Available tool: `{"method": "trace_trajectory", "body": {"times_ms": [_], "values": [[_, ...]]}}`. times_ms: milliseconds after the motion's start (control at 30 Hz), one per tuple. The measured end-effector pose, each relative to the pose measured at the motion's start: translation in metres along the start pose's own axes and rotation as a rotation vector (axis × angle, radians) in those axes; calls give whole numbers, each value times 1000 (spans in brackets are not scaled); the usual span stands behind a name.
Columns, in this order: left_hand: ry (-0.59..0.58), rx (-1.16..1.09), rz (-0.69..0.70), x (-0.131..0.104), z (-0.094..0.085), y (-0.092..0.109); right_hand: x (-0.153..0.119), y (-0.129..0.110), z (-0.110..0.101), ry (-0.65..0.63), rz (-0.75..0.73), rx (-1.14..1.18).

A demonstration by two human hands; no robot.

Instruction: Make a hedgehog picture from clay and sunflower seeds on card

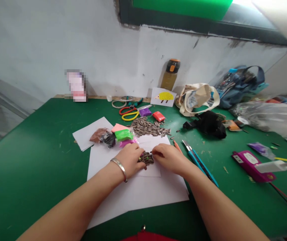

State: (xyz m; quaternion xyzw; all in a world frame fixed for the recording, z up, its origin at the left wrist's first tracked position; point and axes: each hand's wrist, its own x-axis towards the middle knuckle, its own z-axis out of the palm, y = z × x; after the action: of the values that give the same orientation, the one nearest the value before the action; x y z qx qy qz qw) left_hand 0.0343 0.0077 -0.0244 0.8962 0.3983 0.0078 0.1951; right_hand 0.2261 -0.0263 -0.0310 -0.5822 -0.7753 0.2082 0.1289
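Observation:
A cluster of striped sunflower seeds (147,158), with small bits of green and purple among them, lies on a small white sheet (153,172). My left hand (129,160), with a silver bangle at the wrist, curls round the cluster's left side, fingers above and thumb below. From the right, my right hand (168,158) is bent in a pinch at the cluster's edge; whatever its fingertips hold is too small to make out. Just beyond is a heap of loose sunflower seeds (145,127). Packets of green clay (124,134), brown clay (99,135) and black clay (108,139) lie left of it.
Larger white paper (108,197) lies under the work. At right are a blue utility knife (200,162) and a magenta glue gun (254,166). Scissors (130,115), a hedgehog picture (163,97), a bottle (170,74) and a cloth bag (198,100) stand or lie farther back.

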Motion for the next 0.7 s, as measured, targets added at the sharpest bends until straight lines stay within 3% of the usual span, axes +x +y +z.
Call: {"method": "trace_trajectory", "body": {"times_ms": [133, 233, 333, 433, 567, 700], "values": [[21, 3, -13, 0, 0, -1, 2, 0, 0, 10, 14, 24], [9, -21, -12, 0, -7, -1, 15, 1, -11, 28, 40, 18], [-11, -56, -8, -2, -14, -1, 47, 7, -29, 150, 98, -63], [1, -57, -3, -4, -17, -3, 86, 21, -39, 282, 295, -203], [88, -23, -20, -6, -16, -10, 121, 40, -33, 365, 427, -235], [195, -16, -35, -6, -16, -16, 129, 49, -24, 395, 488, -227]]}}
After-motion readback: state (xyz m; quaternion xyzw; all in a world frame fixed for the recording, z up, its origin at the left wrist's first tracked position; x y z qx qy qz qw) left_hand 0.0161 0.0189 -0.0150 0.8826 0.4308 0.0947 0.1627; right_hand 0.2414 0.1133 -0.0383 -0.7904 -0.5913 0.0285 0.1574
